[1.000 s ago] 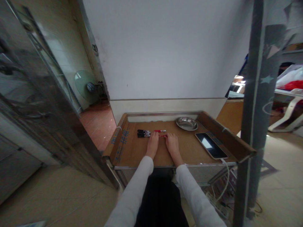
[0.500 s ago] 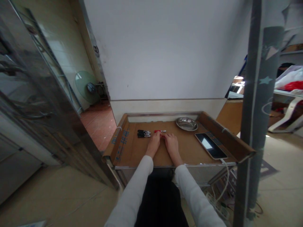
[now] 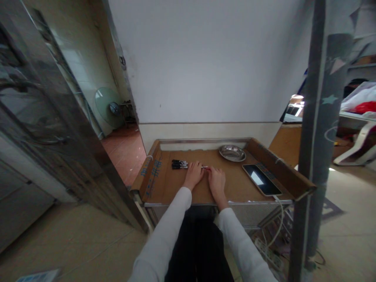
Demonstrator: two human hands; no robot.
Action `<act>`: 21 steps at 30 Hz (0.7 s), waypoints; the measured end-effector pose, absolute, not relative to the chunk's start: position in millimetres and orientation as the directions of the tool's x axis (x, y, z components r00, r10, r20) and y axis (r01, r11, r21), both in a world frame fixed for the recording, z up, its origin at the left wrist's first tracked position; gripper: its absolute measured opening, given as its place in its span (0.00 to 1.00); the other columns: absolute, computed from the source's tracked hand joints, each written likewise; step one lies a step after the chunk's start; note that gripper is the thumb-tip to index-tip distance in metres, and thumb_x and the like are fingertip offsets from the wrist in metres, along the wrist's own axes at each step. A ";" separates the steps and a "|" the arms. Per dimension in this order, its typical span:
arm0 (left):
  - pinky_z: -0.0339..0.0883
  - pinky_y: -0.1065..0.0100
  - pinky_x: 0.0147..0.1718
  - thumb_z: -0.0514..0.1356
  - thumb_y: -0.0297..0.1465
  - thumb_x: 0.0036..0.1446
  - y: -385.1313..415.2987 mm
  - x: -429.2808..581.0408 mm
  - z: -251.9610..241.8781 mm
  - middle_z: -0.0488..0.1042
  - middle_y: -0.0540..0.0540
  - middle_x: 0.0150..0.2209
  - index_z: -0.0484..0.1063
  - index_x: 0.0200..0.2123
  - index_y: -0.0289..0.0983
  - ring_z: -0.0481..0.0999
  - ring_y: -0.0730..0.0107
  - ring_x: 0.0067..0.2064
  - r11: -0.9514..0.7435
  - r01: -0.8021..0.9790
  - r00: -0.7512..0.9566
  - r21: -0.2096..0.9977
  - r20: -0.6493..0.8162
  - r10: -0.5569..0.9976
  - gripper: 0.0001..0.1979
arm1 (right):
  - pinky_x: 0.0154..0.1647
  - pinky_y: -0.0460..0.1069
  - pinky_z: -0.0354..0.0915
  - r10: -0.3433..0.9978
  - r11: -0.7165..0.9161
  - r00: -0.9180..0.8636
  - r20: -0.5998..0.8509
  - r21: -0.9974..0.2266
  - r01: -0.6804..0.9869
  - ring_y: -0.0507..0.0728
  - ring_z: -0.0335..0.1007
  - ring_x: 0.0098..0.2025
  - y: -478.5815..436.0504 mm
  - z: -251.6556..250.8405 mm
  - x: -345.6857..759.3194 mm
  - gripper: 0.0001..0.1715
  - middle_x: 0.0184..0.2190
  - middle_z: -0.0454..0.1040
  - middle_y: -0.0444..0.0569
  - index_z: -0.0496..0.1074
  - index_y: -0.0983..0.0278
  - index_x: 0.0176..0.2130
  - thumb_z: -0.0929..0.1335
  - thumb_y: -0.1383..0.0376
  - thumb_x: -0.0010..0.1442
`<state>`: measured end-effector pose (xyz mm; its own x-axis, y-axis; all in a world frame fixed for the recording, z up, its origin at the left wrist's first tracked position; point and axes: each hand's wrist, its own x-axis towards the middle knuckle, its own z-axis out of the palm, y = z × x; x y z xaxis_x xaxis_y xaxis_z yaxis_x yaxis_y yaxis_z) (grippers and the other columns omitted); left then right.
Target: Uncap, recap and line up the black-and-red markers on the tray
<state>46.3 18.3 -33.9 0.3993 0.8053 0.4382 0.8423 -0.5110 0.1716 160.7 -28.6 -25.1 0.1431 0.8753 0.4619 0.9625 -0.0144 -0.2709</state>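
Observation:
My left hand (image 3: 194, 175) rests low over the cardboard surface, fingers bent down around a slim red-and-white marker (image 3: 205, 167). The marker's short visible piece spans the gap between both hands; its rest is hidden under my fingers. At its right end, my right hand (image 3: 216, 181) is closed, with thumb and fingertips together on the red part. Several black markers (image 3: 179, 165) lie side by side just left of my left hand, their pale printed ends toward it.
A round shiny metal dish (image 3: 232, 153) stands at the back right of the cardboard-lined tray table (image 3: 169, 192). A phone (image 3: 261, 179) with a white cable (image 3: 282, 219) lies near the right edge. Raised cardboard sides (image 3: 280, 168) border the surface, with a wall behind.
Both hands have shifted slightly right, and my left hand has moved forward over where a red marker lay in the open. That marker no longer shows there; a red-and-white piece shows between the hands.

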 end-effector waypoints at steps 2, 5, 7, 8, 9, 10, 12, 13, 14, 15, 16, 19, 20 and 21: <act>0.59 0.58 0.49 0.49 0.31 0.62 10.3 43.3 -32.5 0.70 0.41 0.43 0.66 0.42 0.35 0.68 0.61 0.48 -0.480 0.863 0.378 0.156 0.430 0.820 0.10 | 0.40 0.50 0.51 0.867 -0.033 0.182 0.464 -0.309 0.950 0.58 0.65 0.40 -31.2 -24.2 161.8 0.15 0.37 0.75 0.53 0.72 0.63 0.40 0.58 0.66 0.63; 0.60 0.60 0.47 0.48 0.31 0.62 -0.4 37.4 -31.0 0.69 0.42 0.42 0.66 0.40 0.35 0.68 0.62 0.46 -0.463 0.869 0.357 0.175 0.427 0.831 0.09 | 0.40 0.49 0.52 0.863 -0.043 0.209 0.461 -0.345 0.938 0.58 0.65 0.40 -33.7 -22.4 162.9 0.15 0.37 0.75 0.53 0.73 0.64 0.40 0.58 0.66 0.63; 0.59 0.61 0.46 0.48 0.31 0.63 -5.1 33.9 -29.9 0.70 0.44 0.42 0.66 0.40 0.36 0.68 0.63 0.46 -0.485 0.851 0.372 0.202 0.420 0.828 0.09 | 0.40 0.49 0.52 0.869 -0.026 0.192 0.456 -0.345 0.938 0.58 0.65 0.40 -34.7 -21.0 162.8 0.15 0.37 0.75 0.53 0.73 0.64 0.40 0.58 0.66 0.63; 0.59 0.62 0.46 0.48 0.31 0.63 -6.6 32.6 -29.3 0.70 0.44 0.41 0.66 0.40 0.37 0.68 0.64 0.45 -0.496 0.841 0.378 0.217 0.421 0.825 0.08 | 0.40 0.49 0.52 0.872 -0.013 0.178 0.456 -0.341 0.940 0.58 0.65 0.40 -35.1 -20.4 162.5 0.15 0.37 0.75 0.53 0.73 0.63 0.40 0.58 0.66 0.63; 0.59 0.62 0.46 0.48 0.31 0.63 -7.8 31.6 -28.7 0.71 0.45 0.41 0.66 0.41 0.37 0.69 0.64 0.45 -0.501 0.834 0.376 0.230 0.427 0.823 0.08 | 0.40 0.49 0.52 0.873 -0.003 0.167 0.457 -0.338 0.941 0.57 0.65 0.40 -35.5 -19.6 162.1 0.15 0.37 0.75 0.52 0.72 0.63 0.40 0.59 0.66 0.63; 0.59 0.63 0.46 0.48 0.30 0.63 -8.7 30.9 -28.2 0.71 0.45 0.41 0.65 0.41 0.37 0.69 0.65 0.45 -0.501 0.831 0.369 0.242 0.434 0.822 0.08 | 0.40 0.49 0.52 0.874 0.000 0.164 0.458 -0.336 0.942 0.57 0.65 0.40 -36.0 -18.9 161.8 0.14 0.37 0.75 0.52 0.72 0.63 0.40 0.59 0.66 0.63; 0.58 0.63 0.46 0.48 0.30 0.63 -9.7 30.3 -27.4 0.72 0.45 0.41 0.65 0.41 0.37 0.70 0.65 0.45 -0.491 0.829 0.347 0.267 0.444 0.827 0.08 | 0.40 0.49 0.52 0.869 -0.013 0.179 0.460 -0.342 0.940 0.57 0.66 0.40 -37.0 -17.5 161.6 0.15 0.37 0.75 0.52 0.72 0.63 0.40 0.58 0.66 0.63; 0.58 0.63 0.46 0.48 0.29 0.63 -9.9 30.3 -27.2 0.72 0.45 0.41 0.65 0.41 0.37 0.70 0.66 0.45 -0.487 0.828 0.338 0.278 0.446 0.829 0.08 | 0.41 0.49 0.53 0.867 -0.023 0.191 0.460 -0.348 0.937 0.57 0.66 0.40 -37.2 -17.0 161.7 0.15 0.37 0.75 0.52 0.72 0.63 0.41 0.58 0.67 0.63; 0.58 0.63 0.46 0.48 0.29 0.63 -9.9 30.3 -27.1 0.73 0.45 0.41 0.65 0.41 0.37 0.70 0.66 0.45 -0.485 0.826 0.332 0.287 0.447 0.831 0.08 | 0.41 0.49 0.53 0.867 -0.031 0.201 0.456 -0.353 0.935 0.57 0.66 0.40 -37.1 -16.8 161.8 0.15 0.37 0.75 0.52 0.72 0.63 0.41 0.58 0.67 0.63; 0.58 0.63 0.46 0.48 0.28 0.63 -9.9 30.3 -27.0 0.73 0.46 0.41 0.65 0.42 0.37 0.70 0.66 0.45 -0.485 0.823 0.329 0.295 0.449 0.831 0.08 | 0.41 0.49 0.53 0.870 -0.033 0.202 0.450 -0.356 0.934 0.57 0.66 0.40 -36.6 -17.1 162.0 0.16 0.37 0.75 0.53 0.72 0.63 0.41 0.58 0.67 0.63; 0.58 0.64 0.47 0.48 0.28 0.63 -9.7 30.3 -27.0 0.73 0.46 0.42 0.65 0.42 0.37 0.70 0.66 0.46 -0.489 0.819 0.330 0.300 0.452 0.829 0.08 | 0.42 0.50 0.54 0.874 -0.026 0.194 0.445 -0.357 0.934 0.58 0.66 0.41 -35.5 -17.9 162.0 0.16 0.37 0.75 0.53 0.72 0.63 0.41 0.57 0.67 0.63; 0.58 0.64 0.47 0.48 0.28 0.63 -9.6 29.6 -26.0 0.73 0.46 0.42 0.65 0.42 0.38 0.70 0.67 0.46 -0.510 0.805 0.344 0.304 0.462 0.818 0.08 | 0.45 0.51 0.56 0.888 0.091 0.088 0.451 -0.361 0.928 0.58 0.67 0.43 -29.4 -23.4 161.2 0.19 0.40 0.75 0.56 0.70 0.66 0.44 0.55 0.66 0.63; 0.59 0.64 0.47 0.48 0.28 0.63 -9.9 29.2 -25.3 0.73 0.46 0.41 0.65 0.42 0.37 0.71 0.67 0.46 -0.505 0.806 0.336 0.309 0.464 0.820 0.08 | 0.47 0.51 0.57 0.885 0.168 0.026 0.464 -0.372 0.913 0.58 0.67 0.45 -26.9 -26.1 160.5 0.20 0.43 0.74 0.56 0.69 0.67 0.47 0.55 0.67 0.62; 0.59 0.64 0.46 0.48 0.27 0.63 -10.4 28.7 -24.5 0.73 0.46 0.41 0.65 0.42 0.37 0.71 0.67 0.45 -0.490 0.812 0.316 0.318 0.466 0.826 0.08 | 0.49 0.51 0.58 0.876 0.267 -0.057 0.480 -0.384 0.884 0.58 0.67 0.47 -24.4 -28.8 159.8 0.22 0.47 0.72 0.56 0.64 0.68 0.53 0.55 0.68 0.61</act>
